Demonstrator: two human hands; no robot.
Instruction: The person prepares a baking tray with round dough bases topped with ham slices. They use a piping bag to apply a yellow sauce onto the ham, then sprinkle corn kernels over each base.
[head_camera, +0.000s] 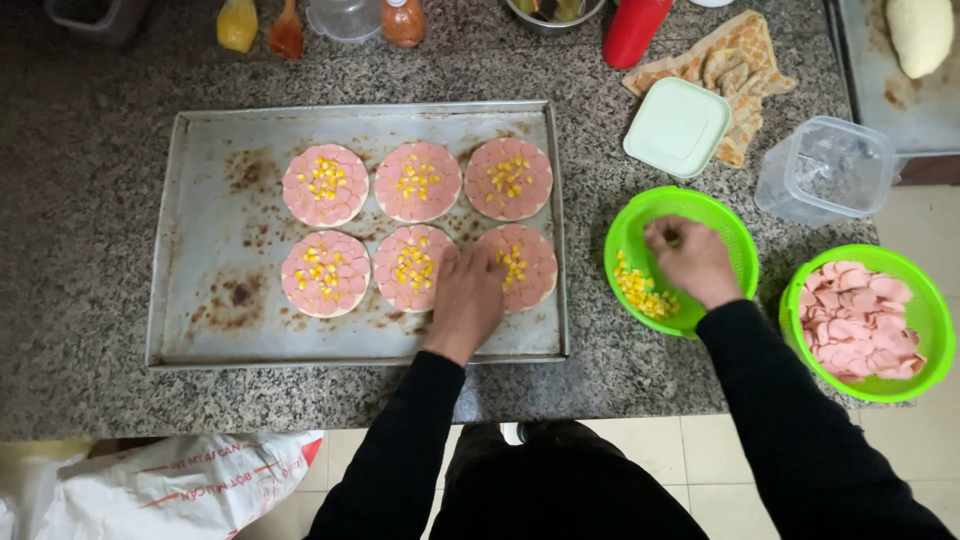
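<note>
A metal baking tray on the granite counter carries several small round pizza bases covered with pink sausage slices and yellow corn. My left hand rests fingers-down on the front right base, dropping or spreading corn there. My right hand reaches into a green colander holding corn kernels, its fingers curled around kernels. Both arms wear black sleeves.
A second green colander with sausage slices sits at the right. A clear plastic tub, its pale green lid and a patterned cloth lie behind. Sauce bottles line the counter's back edge. A white sack lies on the floor.
</note>
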